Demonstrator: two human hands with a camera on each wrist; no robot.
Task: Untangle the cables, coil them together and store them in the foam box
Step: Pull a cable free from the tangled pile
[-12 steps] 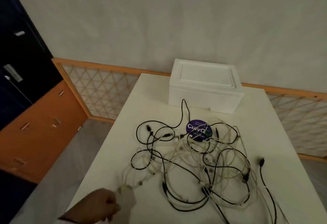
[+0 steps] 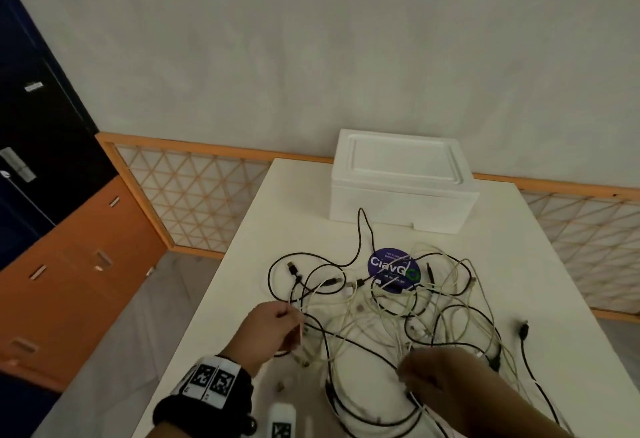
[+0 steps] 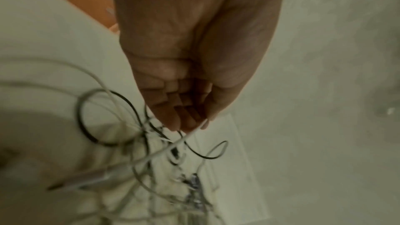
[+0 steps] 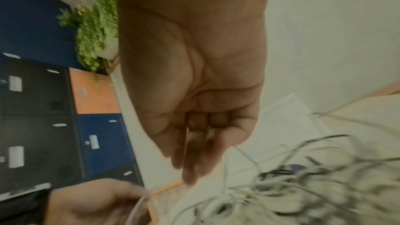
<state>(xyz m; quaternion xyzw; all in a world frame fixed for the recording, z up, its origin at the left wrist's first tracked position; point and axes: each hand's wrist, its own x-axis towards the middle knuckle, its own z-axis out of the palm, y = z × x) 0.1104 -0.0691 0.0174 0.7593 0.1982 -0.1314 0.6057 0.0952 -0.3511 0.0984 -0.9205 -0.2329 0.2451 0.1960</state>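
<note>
A tangle of black and white cables [image 2: 398,316] lies across the middle of the white table [image 2: 284,202]. The white foam box [image 2: 401,178] stands behind it with its lid on. My left hand [image 2: 291,320] is at the tangle's left edge. In the left wrist view my left hand [image 3: 192,126] pinches a white cable [image 3: 164,150] at its fingertips. My right hand [image 2: 408,372], blurred, is down in the near side of the tangle. In the right wrist view my right hand [image 4: 190,160] has curled fingers with a thin white cable [image 4: 186,143] running through them.
A round purple sticker [image 2: 394,269] sits under the cables in front of the box. One black cable [image 2: 524,330] trails off to the right. A wood lattice rail [image 2: 194,195] runs behind the table. Orange and dark lockers [image 2: 69,264] stand at the left.
My left hand has moved from the table's near left corner up to the tangle's left edge, lifting a white cable. My right hand has come into view on the near cables.
</note>
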